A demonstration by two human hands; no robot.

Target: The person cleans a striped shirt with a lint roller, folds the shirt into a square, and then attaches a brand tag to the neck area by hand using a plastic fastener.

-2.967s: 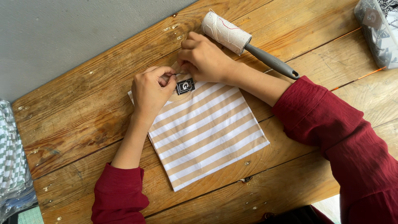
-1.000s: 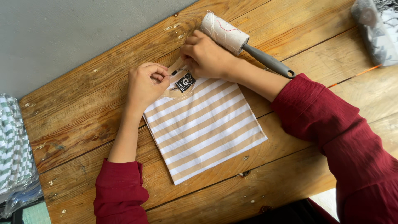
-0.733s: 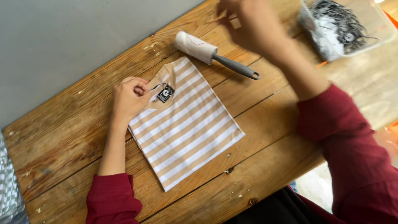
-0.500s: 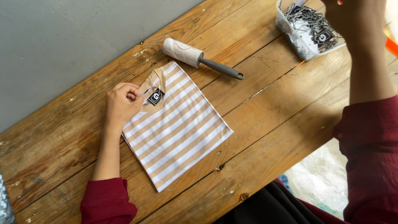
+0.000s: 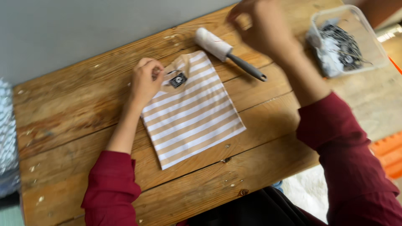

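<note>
The left hand (image 5: 144,79) lies low with its knuckles up and its fingers curled inward, the fingertips pinched together at the thumb side. Its forearm is bare, running back to a dark red sleeve pushed up near the elbow. The right hand (image 5: 261,27) is raised and reaches forward, blurred, fingers bent loosely; whether it grips anything cannot be told. Its forearm is bare too, the red sleeve bunched above it.

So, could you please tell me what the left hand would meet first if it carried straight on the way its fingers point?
The left hand points right along the shirt's collar, so it would probably meet the small black tag on the folded striped shirt first. Height above the cloth is unclear.
</note>
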